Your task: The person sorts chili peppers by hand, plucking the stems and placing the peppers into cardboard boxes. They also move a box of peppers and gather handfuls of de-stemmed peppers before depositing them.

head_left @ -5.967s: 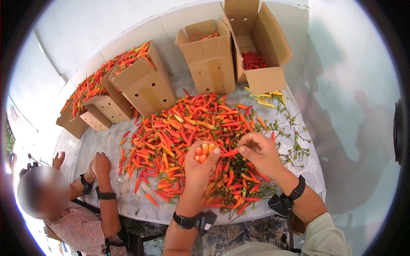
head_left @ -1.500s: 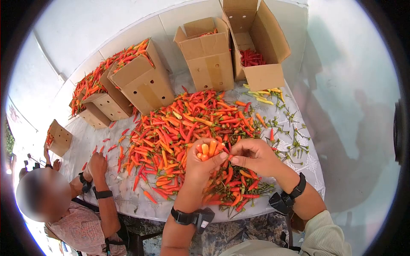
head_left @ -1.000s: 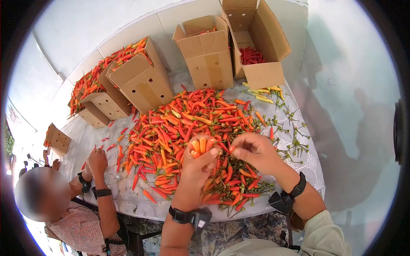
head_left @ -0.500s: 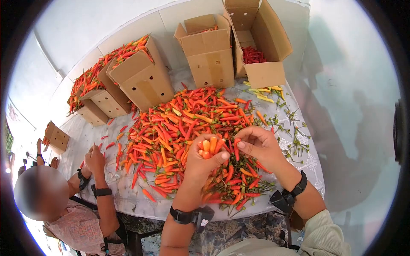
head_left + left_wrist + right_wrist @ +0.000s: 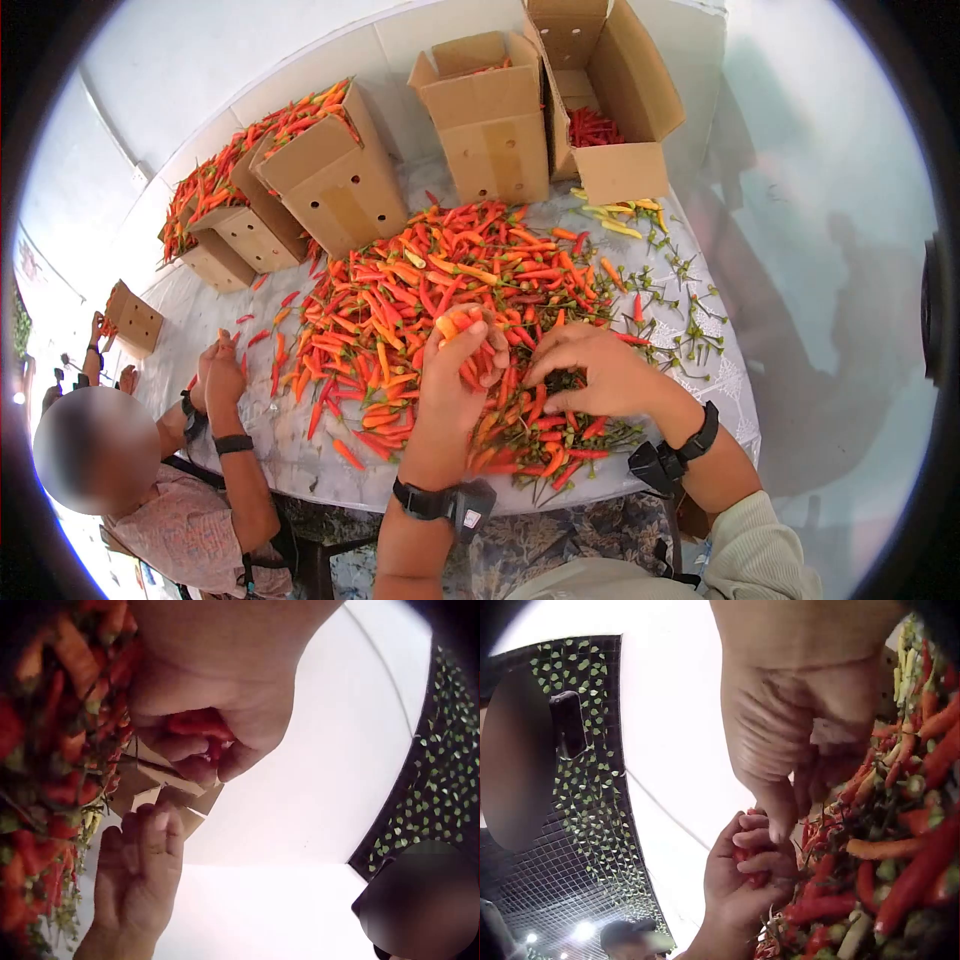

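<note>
My left hand (image 5: 452,385) grips a small bunch of orange and red chili peppers (image 5: 456,322) above the front of the pile. Its fingers curl round them; red chilies (image 5: 756,878) show between those fingers in the right wrist view. To the right, my right hand (image 5: 610,372) reaches down to the pile, thumb and fingers apart, nothing seen held between them. Dark green stems and chilies lie under its fingertips. The large heap of red and orange chili peppers (image 5: 400,310) spreads over the table (image 5: 270,420), below and beyond both hands.
Cardboard boxes of chilies stand along the back, including a tall box (image 5: 490,145) and an open-flapped box (image 5: 625,175). Yellow chilies (image 5: 622,228) and loose green stems (image 5: 700,330) lie at right. Another person (image 5: 190,500) sits at left, hands over the table, near a small box (image 5: 135,320).
The right hand pinched a red chili half a second ago; it has let go and moved down to the pile. The left hand has turned, its fingers now closed round the bunch.
</note>
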### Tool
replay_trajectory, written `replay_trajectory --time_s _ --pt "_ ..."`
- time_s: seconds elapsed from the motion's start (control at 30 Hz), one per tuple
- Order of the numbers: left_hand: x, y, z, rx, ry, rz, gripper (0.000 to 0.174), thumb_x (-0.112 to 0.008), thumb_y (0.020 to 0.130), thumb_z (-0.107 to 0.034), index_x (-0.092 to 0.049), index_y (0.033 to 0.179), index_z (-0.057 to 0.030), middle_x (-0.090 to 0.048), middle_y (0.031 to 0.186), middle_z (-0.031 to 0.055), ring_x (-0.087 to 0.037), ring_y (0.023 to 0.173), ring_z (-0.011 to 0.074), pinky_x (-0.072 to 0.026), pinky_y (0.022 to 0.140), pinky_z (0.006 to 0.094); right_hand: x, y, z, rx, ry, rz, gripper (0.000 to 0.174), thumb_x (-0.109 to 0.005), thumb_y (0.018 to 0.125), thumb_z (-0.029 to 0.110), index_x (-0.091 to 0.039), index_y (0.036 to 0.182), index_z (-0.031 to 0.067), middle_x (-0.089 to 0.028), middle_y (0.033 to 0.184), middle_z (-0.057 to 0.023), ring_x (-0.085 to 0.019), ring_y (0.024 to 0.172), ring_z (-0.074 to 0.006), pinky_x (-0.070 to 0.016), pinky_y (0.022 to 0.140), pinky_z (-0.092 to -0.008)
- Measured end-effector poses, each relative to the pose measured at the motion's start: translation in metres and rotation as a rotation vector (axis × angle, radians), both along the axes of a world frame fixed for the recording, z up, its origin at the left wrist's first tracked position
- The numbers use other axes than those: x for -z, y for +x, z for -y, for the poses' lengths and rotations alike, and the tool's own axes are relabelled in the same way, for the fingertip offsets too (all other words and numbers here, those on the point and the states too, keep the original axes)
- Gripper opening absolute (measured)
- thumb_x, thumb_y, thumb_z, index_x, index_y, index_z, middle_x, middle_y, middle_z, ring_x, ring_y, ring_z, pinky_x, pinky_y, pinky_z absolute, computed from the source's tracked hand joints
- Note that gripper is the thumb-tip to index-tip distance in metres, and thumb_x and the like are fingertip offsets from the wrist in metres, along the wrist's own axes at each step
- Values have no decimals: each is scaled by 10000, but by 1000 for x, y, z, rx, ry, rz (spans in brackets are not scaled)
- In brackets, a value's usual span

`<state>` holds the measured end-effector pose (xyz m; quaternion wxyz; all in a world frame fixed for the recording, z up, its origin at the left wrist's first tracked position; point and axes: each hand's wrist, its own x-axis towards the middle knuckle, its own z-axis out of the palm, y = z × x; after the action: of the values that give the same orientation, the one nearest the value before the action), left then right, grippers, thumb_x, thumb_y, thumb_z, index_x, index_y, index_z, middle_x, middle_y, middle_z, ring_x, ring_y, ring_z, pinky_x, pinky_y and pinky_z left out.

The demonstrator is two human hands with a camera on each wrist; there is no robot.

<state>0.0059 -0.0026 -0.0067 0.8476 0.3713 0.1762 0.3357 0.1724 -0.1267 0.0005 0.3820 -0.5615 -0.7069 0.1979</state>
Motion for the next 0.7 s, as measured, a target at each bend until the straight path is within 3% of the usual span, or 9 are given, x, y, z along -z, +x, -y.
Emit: replay_trajectory --time_s 0.03,0.07,0.27,0.37,0.4,0.5,0.53,0.63,0.7 --pt "0 0 -2 -20 -54 29 166 -581 881 -130 -556 1037 -78 -603 785 52 -588 646 155 -385 413 196 3 -1 0 -48 15 98 274 -791 669 105 -695 927 103 -599 1034 -76 -562 994 -260 -456 848 -356" --pt "0 0 -3 -24 -83 45 185 -561 891 -124 -548 1069 -75 -604 823 55 -598 686 163 -407 419 199 1 -4 0 -53 -70 42 302 -777 654 84 -695 943 109 -575 1106 -98 -520 1064 -302 -422 910 -390" --pt "4 -4 -10 25 -153 130 217 -544 915 -147 -525 1112 -56 -541 870 38 -526 674 129 -431 439 195 9 -3 -3 19 60 136 258 -746 697 95 -661 940 89 -593 1038 -104 -534 1047 -305 -435 892 -399" --pt "9 -5 -14 78 -245 280 235 -538 939 -190 -518 1127 -51 -511 864 41 -479 650 118 -422 437 192 9 -5 -8 105 112 0 258 -730 736 116 -638 974 86 -599 1034 -105 -538 1055 -316 -435 899 -409" --pt "9 -6 -16 68 -296 312 250 -534 943 -209 -515 1134 -48 -522 892 51 -503 703 132 -454 480 206 16 -2 -11 143 229 -13 207 -681 825 114 -628 1019 62 -625 1031 -97 -584 990 -287 -457 869 -377" --pt "7 -7 -20 40 -449 415 301 -524 958 -267 -505 1154 -39 -556 974 80 -576 863 171 -551 606 249 18 3 -13 296 108 -663 206 -612 911 177 -598 1086 68 -634 1020 -77 -607 953 -233 -480 846 -345" --pt "15 -9 -26 116 -460 512 360 -518 958 -303 -501 1185 -25 -575 1088 111 -586 1009 231 -570 768 337 15 5 -13 293 158 -784 259 -567 950 262 -575 1130 76 -635 994 -52 -621 880 -176 -496 798 -306" --pt "14 -7 -22 40 -424 460 406 -503 961 -334 -499 1215 -16 -566 1182 144 -561 1107 271 -538 862 397 10 11 -13 393 -9 -1366 284 -571 945 292 -575 1137 83 -635 956 -37 -619 824 -157 -493 739 -290" --pt "12 -6 -20 79 -425 495 443 -486 963 -365 -497 1225 -7 -545 1231 156 -527 1168 292 -495 926 437 19 19 -15 379 -17 -1407 315 -573 942 306 -557 1170 89 -622 916 -26 -611 780 -147 -481 677 -269"
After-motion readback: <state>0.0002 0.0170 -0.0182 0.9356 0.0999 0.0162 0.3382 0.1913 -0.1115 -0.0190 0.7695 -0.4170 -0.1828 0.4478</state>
